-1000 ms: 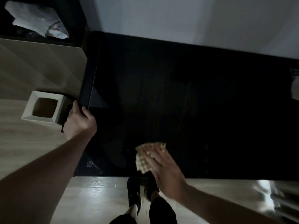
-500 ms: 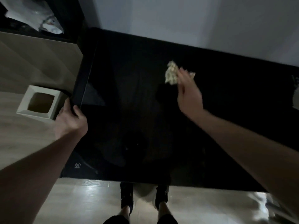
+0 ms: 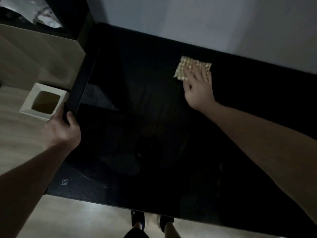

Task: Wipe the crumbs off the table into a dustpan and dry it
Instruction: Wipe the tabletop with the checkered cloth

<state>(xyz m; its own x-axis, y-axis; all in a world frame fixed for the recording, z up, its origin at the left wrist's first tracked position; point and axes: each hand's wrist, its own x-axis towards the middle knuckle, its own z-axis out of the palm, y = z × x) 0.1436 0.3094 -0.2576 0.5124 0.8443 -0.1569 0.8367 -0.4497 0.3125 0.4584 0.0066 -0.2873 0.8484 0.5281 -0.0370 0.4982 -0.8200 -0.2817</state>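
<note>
The black glossy table (image 3: 154, 134) fills the middle of the head view. My right hand (image 3: 199, 86) lies flat, fingers spread, pressing a yellow checked cloth (image 3: 182, 69) onto the table's far side near the wall. My left hand (image 3: 60, 131) is closed around a dark object (image 3: 66, 112) at the table's left edge. It looks like the dustpan, but it blends into the dark edge. Crumbs are too small to make out on the dark surface.
A white square bin (image 3: 42, 102) with an open top stands on the pale wood floor left of the table. A beige cabinet (image 3: 37, 57) sits behind it. My feet in dark shoes (image 3: 151, 220) are at the table's front edge. A grey wall (image 3: 223, 23) runs behind the table.
My right hand has swept the cloth from the table's front edge to the far side, then slightly right. My left hand has stayed at the left edge.
</note>
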